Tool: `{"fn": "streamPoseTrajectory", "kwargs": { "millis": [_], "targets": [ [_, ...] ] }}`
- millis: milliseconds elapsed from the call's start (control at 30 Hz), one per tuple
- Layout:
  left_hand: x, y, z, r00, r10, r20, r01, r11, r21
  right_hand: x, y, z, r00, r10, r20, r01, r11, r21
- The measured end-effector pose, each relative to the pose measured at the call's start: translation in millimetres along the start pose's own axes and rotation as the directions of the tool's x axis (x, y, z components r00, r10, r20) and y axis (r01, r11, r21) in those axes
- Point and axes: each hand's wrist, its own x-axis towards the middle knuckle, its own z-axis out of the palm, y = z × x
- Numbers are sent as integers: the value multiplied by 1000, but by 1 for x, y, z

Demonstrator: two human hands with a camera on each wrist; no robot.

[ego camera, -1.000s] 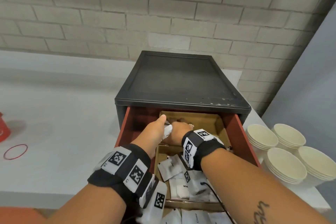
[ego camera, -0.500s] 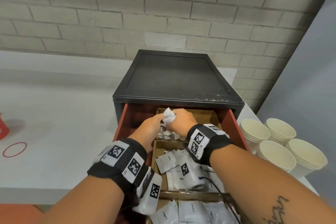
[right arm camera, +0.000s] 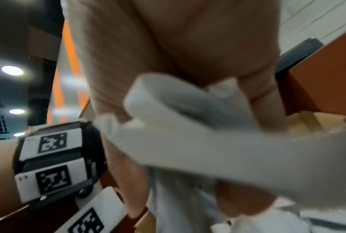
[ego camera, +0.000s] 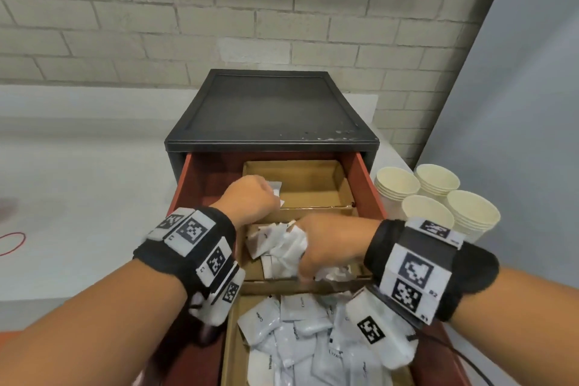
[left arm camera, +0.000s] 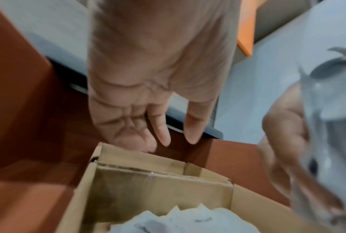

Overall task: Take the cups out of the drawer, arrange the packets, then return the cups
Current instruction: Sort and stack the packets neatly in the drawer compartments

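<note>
The red-brown drawer (ego camera: 363, 185) stands pulled out, with three cardboard compartments inside. My right hand (ego camera: 326, 247) grips a crumpled bunch of white packets (ego camera: 282, 247) over the middle compartment; the same bunch of packets (right arm camera: 188, 141) fills the right wrist view. My left hand (ego camera: 250, 197) hovers at the left of the nearly bare back compartment (ego camera: 313, 185). Its fingers (left arm camera: 162, 126) hang relaxed with nothing in them, and one packet (ego camera: 276, 193) shows just past the knuckles. Several loose packets (ego camera: 307, 338) lie in the front compartment. Stacks of cream paper cups (ego camera: 438, 200) stand on the table right of the drawer.
The black cabinet (ego camera: 272, 110) stands against a brick wall, with a grey wall close on the right behind the cups. A red rubber band (ego camera: 9, 243) lies on the white table far left.
My right hand has drawn back from the back compartment to the middle one, carrying a bunch of packets. My left hand has stayed near the back compartment.
</note>
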Motion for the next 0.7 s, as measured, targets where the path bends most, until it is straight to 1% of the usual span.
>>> {"fn": "streamPoseTrajectory", "kwargs": {
  "millis": [67,133,200,233,300,367,467,533,633,700],
  "targets": [
    [-12,5,5,991,44,129,-66,984,167,-3,-1,8,999,9,35,-7,999,-45],
    [-22,11,12,966,50,255,-139,927,348,-7,-1,11,998,15,64,-8,994,-109],
    [-26,11,20,944,10,330,-160,888,432,-14,-1,7,999,-6,52,15,985,-175],
    [-24,10,25,937,-16,349,-153,878,453,-19,-1,3,999,-20,26,25,984,-177],
    [-23,9,30,928,-60,369,-127,878,461,-27,3,-8,998,-21,-52,13,988,-151],
    [-20,10,35,917,-90,389,-122,866,485,-36,10,-19,990,12,-140,-33,988,-150],
    [-19,17,42,913,-151,379,-113,799,590,-50,22,-35,965,74,-252,-104,989,-107],
    [-17,20,48,912,-183,367,-104,762,639,-56,32,-42,946,113,-305,-152,982,-109],
    [-15,23,56,916,-182,357,-114,735,668,-61,50,-47,936,159,-315,-218,963,-160],
    [-14,23,60,918,-163,362,-129,739,661,-60,61,-43,944,192,-270,-230,966,-115]
  ]
}}
